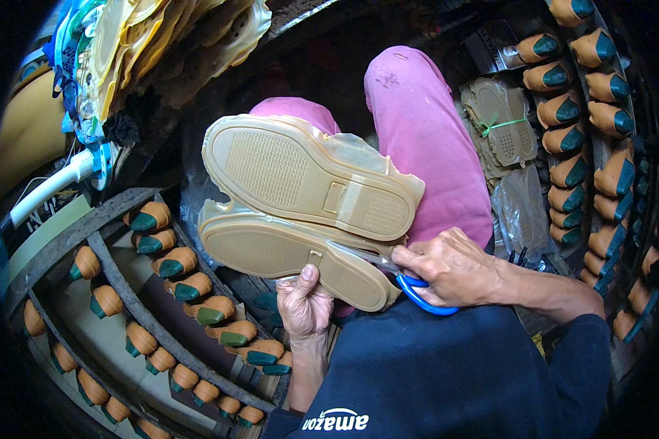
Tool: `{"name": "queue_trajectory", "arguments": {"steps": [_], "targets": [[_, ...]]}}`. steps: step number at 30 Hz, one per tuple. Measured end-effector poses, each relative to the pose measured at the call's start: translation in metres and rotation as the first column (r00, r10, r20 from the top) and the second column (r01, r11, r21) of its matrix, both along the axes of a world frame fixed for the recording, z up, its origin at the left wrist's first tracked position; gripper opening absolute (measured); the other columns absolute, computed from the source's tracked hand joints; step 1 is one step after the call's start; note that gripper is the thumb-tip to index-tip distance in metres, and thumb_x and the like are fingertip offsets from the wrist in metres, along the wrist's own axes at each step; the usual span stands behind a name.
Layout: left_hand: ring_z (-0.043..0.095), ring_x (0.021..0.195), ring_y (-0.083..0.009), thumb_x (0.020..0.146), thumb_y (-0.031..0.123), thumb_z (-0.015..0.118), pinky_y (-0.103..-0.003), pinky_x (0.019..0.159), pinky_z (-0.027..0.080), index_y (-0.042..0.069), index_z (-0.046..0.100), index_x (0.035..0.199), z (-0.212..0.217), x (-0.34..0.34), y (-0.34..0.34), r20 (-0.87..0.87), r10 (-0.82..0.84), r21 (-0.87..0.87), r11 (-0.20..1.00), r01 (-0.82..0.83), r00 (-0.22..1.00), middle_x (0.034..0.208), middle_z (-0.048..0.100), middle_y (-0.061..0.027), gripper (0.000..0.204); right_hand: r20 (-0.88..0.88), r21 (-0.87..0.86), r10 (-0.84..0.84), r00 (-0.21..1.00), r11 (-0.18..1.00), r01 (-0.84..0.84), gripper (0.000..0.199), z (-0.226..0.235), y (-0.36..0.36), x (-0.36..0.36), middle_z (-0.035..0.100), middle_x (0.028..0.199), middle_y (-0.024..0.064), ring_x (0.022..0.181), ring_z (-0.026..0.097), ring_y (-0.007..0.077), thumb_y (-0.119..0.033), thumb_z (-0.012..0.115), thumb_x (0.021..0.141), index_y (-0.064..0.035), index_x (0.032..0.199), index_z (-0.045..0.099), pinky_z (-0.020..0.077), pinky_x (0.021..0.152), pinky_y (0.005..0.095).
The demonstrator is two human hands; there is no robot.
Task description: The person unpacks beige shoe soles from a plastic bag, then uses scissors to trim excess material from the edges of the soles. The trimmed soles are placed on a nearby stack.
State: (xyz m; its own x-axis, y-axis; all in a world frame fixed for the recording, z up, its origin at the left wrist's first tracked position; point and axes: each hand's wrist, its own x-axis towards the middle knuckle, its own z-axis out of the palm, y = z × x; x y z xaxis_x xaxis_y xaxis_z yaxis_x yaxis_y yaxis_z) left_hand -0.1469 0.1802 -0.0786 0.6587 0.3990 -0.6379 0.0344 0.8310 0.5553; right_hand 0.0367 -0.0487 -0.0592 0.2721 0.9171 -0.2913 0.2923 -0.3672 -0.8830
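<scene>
A pair of beige moulded shoe soles lies over my lap, with thin ragged flashing along the edges. The upper sole (pixel 267 164) partly overlaps the lower sole (pixel 260 245). My left hand (pixel 304 311) grips the lower sole at its waist, thumb on top and the other fingers mostly hidden beneath. At the heel end, my right hand (pixel 450 271) is closed around scissors (pixel 426 301) with blue handles. Their blades point toward the gap between the soles, against the clear flashing; I cannot make out how far apart the blades are.
My knees in pink trousers (pixel 436 139) rise ahead. Wooden racks (pixel 113 267) on both sides carry rows of tan and dark green shoe pieces. Soles tied with green string (pixel 501 124) lie at the right, above a plastic-wrapped bundle (pixel 521 205). Yellowish sheets (pixel 161 51) hang at upper left.
</scene>
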Motion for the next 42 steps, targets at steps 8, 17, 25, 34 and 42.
{"name": "queue_trajectory", "arguments": {"steps": [8,17,25,34,42], "targets": [[0.070,0.132,-0.0357,0.107,-0.003,0.062,-0.057,0.113,0.061,-0.001,0.053,0.156,0.003,0.000,-0.001,0.001,-0.043,0.024,0.999,0.043,0.999,0.146,0.068,-0.0235,0.050,-0.107,-0.063,0.071,0.992,0.995,-0.078,0.042,0.018,-0.002,0.016,0.070,0.076,0.0271,0.064,0.070,0.0480,-0.025,0.075,0.090,0.0061,0.115,0.061,0.0541,0.058,0.0561],[0.069,0.132,-0.0364,0.102,-0.008,0.067,-0.055,0.116,0.058,-0.004,0.054,0.154,0.010,0.001,-0.004,-0.027,0.003,-0.090,0.996,-0.005,1.000,0.145,0.068,-0.0240,0.053,-0.081,0.038,-0.033,0.996,0.999,0.036,0.034,0.011,0.016,0.003,0.071,0.078,0.0277,0.067,0.074,0.0463,-0.020,0.073,0.090,0.0063,0.108,0.061,0.0570,0.058,0.0559],[0.069,0.133,-0.0357,0.102,-0.007,0.068,-0.054,0.116,0.058,-0.003,0.056,0.153,0.008,-0.001,-0.008,0.004,-0.010,-0.056,0.998,0.010,1.000,0.144,0.069,-0.0234,0.053,0.008,-0.058,-0.001,1.000,0.998,0.002,0.033,0.011,0.019,0.000,0.074,0.084,0.0284,0.068,0.075,0.0451,-0.020,0.073,0.089,0.0050,0.109,0.063,0.0617,0.060,0.0530],[0.072,0.130,-0.0350,0.107,-0.001,0.064,-0.054,0.112,0.061,-0.002,0.054,0.155,0.005,-0.004,-0.007,-0.002,-0.043,-0.043,0.998,0.043,0.999,0.143,0.070,-0.0231,0.049,0.010,-0.007,0.007,1.000,1.000,-0.007,0.033,0.000,0.014,-0.002,0.074,0.081,0.0262,0.069,0.075,0.0449,-0.020,0.073,0.091,0.0048,0.110,0.063,0.0611,0.061,0.0531],[0.072,0.129,-0.0344,0.107,-0.001,0.064,-0.053,0.113,0.061,-0.002,0.053,0.155,0.006,-0.001,-0.007,0.006,-0.032,-0.026,0.999,0.032,0.999,0.143,0.070,-0.0214,0.050,-0.058,-0.044,0.041,0.997,0.998,-0.044,0.036,0.010,0.009,0.005,0.072,0.079,0.0270,0.068,0.072,0.0485,-0.023,0.074,0.091,0.0063,0.106,0.060,0.0576,0.062,0.0573]]}}
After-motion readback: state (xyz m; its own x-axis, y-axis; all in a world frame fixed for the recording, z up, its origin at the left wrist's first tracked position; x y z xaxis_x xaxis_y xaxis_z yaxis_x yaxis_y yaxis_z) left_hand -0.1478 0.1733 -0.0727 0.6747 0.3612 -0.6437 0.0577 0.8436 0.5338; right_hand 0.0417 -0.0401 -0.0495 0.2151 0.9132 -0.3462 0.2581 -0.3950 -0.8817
